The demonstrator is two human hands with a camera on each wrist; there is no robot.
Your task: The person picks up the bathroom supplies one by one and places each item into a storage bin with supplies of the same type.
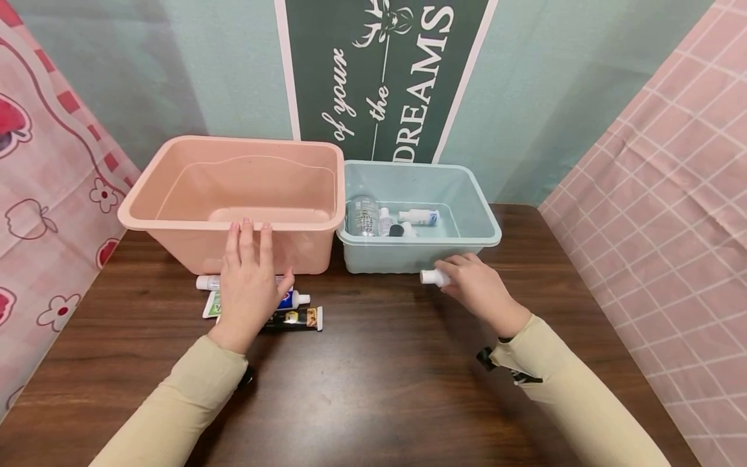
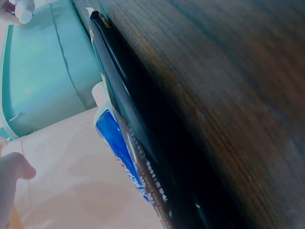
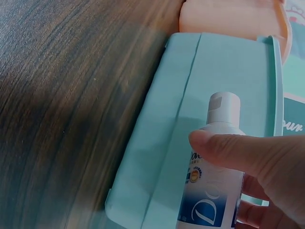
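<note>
The bottle [image 3: 213,183] looks smooth plastic, the table [image 1: 373,383] faintly glossy wood.

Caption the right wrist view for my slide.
Right hand holds a capped Dove bottle before the light-blue bin, peach bin behind.

black tube [image 2: 136,126] is lying on the dark table [image 2: 238,76], blue tube [image 2: 118,143] is kinda peeking out behind, left hand [image 2: 12,179] is sticking a thumb out by the pink bin [image 2: 71,186], right hand [image 2: 8,13] is holding a white thing [image 2: 25,11] by the teal bin [image 2: 43,78]

Dk wood table [image 1: 379,389] — fruit-print cloth [image 1: 61,214] L, pink grid wall [image 1: 659,220] R.
</note>
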